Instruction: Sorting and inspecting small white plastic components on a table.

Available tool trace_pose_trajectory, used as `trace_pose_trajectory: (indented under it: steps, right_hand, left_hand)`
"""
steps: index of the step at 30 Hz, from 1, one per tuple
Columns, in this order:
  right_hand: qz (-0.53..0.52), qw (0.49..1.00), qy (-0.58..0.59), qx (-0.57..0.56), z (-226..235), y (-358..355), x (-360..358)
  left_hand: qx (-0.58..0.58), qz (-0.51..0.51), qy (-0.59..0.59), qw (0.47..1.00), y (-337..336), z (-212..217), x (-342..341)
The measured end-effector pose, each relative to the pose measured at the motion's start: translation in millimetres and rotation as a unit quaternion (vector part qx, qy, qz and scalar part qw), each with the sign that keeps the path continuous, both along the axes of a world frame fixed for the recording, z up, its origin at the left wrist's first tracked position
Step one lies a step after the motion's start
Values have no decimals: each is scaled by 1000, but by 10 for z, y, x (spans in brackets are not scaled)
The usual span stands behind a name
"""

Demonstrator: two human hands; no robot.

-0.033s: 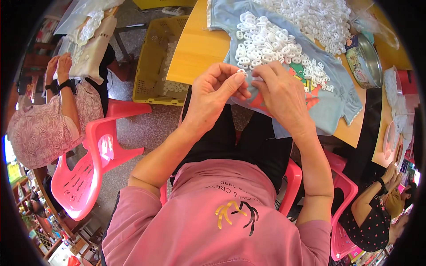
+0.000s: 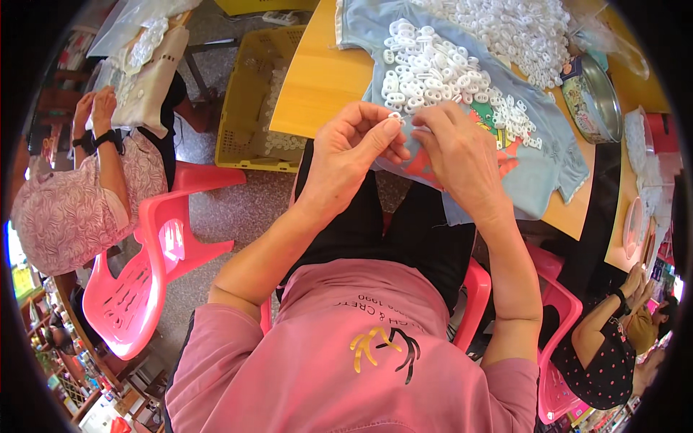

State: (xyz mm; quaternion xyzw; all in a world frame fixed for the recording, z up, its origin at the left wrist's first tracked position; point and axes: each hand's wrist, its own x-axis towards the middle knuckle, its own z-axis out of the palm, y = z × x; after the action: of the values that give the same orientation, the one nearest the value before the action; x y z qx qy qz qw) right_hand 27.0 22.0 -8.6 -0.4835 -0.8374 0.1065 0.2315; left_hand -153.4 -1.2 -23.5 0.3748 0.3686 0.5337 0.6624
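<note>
My left hand (image 2: 348, 155) pinches a small white two-holed plastic piece (image 2: 395, 117) between thumb and forefinger, just off the table's near edge. Close by on its right, my right hand (image 2: 460, 153) has its fingers curled together, and a bit of white shows at the tips. What they grip is too small to make out. Beyond both hands a light blue shirt (image 2: 556, 169) with a coloured print is spread on the wooden table (image 2: 325, 76). On the shirt lies a loose heap of similar white pieces (image 2: 433, 68), with some scattered toward the right.
A bigger pile of white pieces (image 2: 516, 29) lies farther back, beside a round tin (image 2: 603, 101). Left of the table stands a yellow crate (image 2: 231, 137) with white pieces inside. A pink chair (image 2: 148, 289) is at left. Other people sit at both sides, their hands at work.
Almost nothing differs. The white piece and my left fingertips have shifted very slightly to the right; my right hand is nearly still.
</note>
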Motion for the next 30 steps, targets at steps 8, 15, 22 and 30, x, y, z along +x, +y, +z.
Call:
trace_pose_trajectory:
  steps: [8,15,22,30]
  right_hand:
    - [-107,796,535,-264,133,-165,194]
    - [-112,752,596,-260,158,-248,315]
    - [-104,782,575,-219,141,-260,407]
    - [-108,815,540,-179,182,-292,372]
  left_hand:
    - [8,-37,-1,999,52,97,244]
    - [-20,-58,10,998,88,197,489]
    - [-29,-78,-1,997,96,274,565]
    - [-23,-88,5,996,109,275,620]
